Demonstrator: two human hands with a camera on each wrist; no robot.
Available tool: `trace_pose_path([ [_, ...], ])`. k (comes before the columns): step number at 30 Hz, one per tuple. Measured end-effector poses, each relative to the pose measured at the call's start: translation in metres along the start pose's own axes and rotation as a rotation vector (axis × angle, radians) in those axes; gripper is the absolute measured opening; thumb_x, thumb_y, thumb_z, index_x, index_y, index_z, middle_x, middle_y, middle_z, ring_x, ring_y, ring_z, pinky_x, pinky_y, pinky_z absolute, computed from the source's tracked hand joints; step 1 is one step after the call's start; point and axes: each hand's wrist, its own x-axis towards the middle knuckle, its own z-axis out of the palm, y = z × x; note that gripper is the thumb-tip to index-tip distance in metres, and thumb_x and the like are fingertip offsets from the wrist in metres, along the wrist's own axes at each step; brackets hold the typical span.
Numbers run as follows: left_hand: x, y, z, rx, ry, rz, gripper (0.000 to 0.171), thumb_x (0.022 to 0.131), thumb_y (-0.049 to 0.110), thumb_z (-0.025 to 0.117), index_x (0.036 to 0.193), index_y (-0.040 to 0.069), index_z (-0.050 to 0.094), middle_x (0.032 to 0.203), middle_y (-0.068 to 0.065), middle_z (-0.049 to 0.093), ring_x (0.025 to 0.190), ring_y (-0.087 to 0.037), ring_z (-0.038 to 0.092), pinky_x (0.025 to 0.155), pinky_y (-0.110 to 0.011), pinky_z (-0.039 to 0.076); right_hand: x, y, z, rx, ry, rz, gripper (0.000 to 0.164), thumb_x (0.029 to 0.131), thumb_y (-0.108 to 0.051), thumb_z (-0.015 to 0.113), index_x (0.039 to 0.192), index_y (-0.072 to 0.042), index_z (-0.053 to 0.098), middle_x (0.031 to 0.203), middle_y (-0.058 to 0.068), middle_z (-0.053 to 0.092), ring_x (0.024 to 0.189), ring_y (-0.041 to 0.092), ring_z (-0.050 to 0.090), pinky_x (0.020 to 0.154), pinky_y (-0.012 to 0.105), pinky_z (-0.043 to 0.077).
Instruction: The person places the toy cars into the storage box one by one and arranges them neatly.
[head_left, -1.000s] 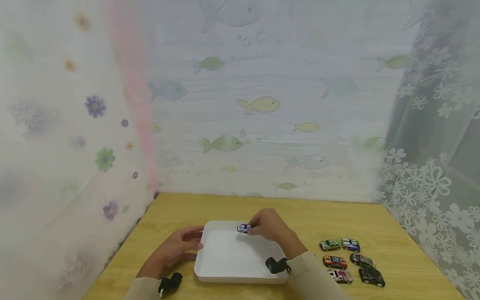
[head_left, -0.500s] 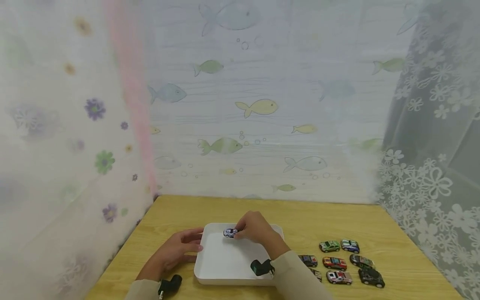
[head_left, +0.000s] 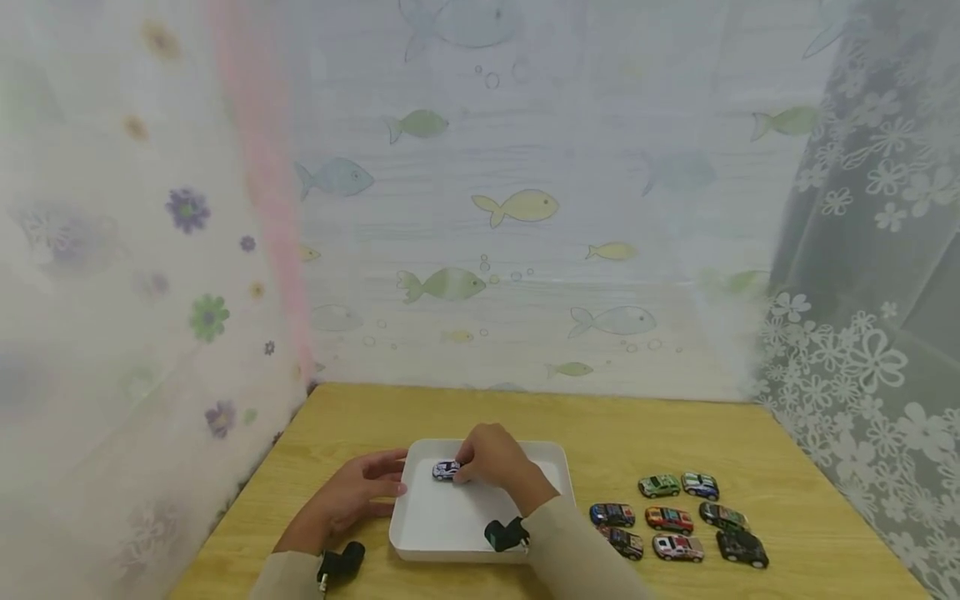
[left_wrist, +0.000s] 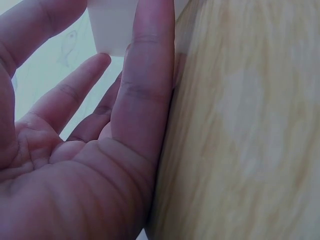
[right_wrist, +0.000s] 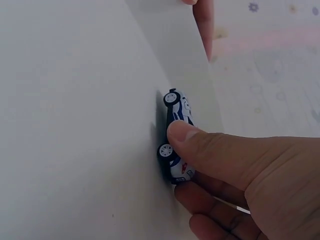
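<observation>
A white and blue toy car [head_left: 446,471] is pinched between the thumb and fingers of my right hand [head_left: 495,458], low over the floor of the white tray [head_left: 450,521] near its far left corner. The right wrist view shows the toy car [right_wrist: 181,112] from the side, its wheels close to the tray surface; I cannot tell whether they touch it. My left hand [head_left: 363,492] rests on the table at the tray's left side, fingers extended and touching the rim. In the left wrist view its fingers [left_wrist: 142,90] are straight, with the tray corner [left_wrist: 112,30] between them.
Several toy cars lie right of the tray on the wooden table [head_left: 360,408], among them a green car [head_left: 659,486], a red and yellow car [head_left: 670,520] and a black car [head_left: 742,548]. A fish-print curtain [head_left: 525,292] hangs behind the table.
My right hand has carried the white and blue toy car leftward and slightly nearer across the tray. Cars formerly behind the right forearm now show. The left hand stays at the tray's side.
</observation>
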Motion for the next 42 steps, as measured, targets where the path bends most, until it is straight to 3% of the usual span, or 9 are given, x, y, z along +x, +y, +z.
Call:
trace_pose_path([
  [27,0.001,0.0,-0.001,0.013,-0.001,-0.002,0.077,0.092,0.012,0.078,0.159,0.006,0.039,0.158,-0.026,0.044,0.135,-0.033,0.057,0.093,-0.05,0.061,0.006,-0.01,0.005,-0.078,-0.013,0.029,0.021,0.077,-0.028,0.093,0.094,-0.019,0.084,0.078,-0.012,0.068,0.074,0.01,0.057,0.068,0.026,0.05],
  [42,-0.001,0.002,0.0,0.009,0.002,-0.001,0.077,0.091,0.011,0.079,0.158,0.006,0.041,0.156,-0.026,0.046,0.133,-0.031,0.058,0.093,-0.05,0.061,-0.012,0.002,-0.022,-0.04,0.01,0.009,0.024,0.08,-0.03,0.09,0.1,-0.018,0.084,0.088,-0.01,0.071,0.083,0.011,0.06,0.072,0.028,0.055],
])
